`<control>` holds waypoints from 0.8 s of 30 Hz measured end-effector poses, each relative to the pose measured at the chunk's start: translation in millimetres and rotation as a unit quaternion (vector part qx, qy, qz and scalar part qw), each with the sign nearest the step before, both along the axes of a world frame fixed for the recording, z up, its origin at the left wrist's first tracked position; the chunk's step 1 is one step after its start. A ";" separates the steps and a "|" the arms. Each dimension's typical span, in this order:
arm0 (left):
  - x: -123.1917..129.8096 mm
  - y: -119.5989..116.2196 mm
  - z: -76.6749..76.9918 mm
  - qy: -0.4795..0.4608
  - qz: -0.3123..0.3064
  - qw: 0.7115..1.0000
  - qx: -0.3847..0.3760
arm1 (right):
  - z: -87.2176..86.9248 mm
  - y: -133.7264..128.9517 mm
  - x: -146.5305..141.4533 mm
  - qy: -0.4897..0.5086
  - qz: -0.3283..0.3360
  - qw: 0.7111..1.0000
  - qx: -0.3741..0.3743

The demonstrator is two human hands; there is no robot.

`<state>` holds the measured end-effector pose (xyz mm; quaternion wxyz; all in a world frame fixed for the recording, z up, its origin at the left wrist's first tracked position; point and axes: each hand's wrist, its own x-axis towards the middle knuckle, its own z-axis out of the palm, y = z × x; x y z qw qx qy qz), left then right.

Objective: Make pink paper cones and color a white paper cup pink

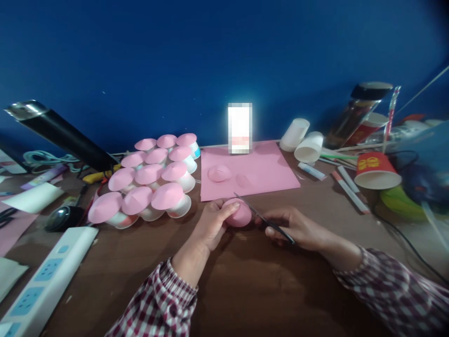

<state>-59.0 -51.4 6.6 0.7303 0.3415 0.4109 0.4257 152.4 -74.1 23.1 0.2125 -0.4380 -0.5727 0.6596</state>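
Observation:
Between the thumb and fingers of my left hand [213, 220] is a round pink paper disc [239, 214], held above the brown table. My right hand [296, 229] grips a pair of scissors [275, 225] with dark handles. Their blades point up and left and reach the disc's upper right edge; whether they bite into the paper I cannot tell. Beyond my hands lies a stack of pink paper sheets [259, 168]. On it rest a larger pink round piece [219, 173] and a smaller one [242, 180].
Left of my hands stand several paper cups topped with pink paper cones [136, 200]. A white power strip [49, 276] lies nearer left, with a black cylinder [66, 133] behind. To the right are white paper cups [308, 146], a red paper cup [377, 169] and a glue stick [311, 171].

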 end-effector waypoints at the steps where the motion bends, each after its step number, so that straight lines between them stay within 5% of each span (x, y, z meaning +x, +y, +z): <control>1: 0.1 -0.2 -0.1 -0.001 0.001 1.000 0.000 | 0.5 -0.1 -0.1 0.001 -0.002 1.000 0.000; 16: 1.0 1.1 2.5 -0.001 0.009 1.000 -0.012 | -6.1 0.2 -0.7 -0.020 -0.036 0.999 0.002; 24: 0.7 1.1 1.8 -0.034 0.017 0.999 -0.016 | -5.9 -0.1 4.7 0.076 -0.081 0.994 -0.003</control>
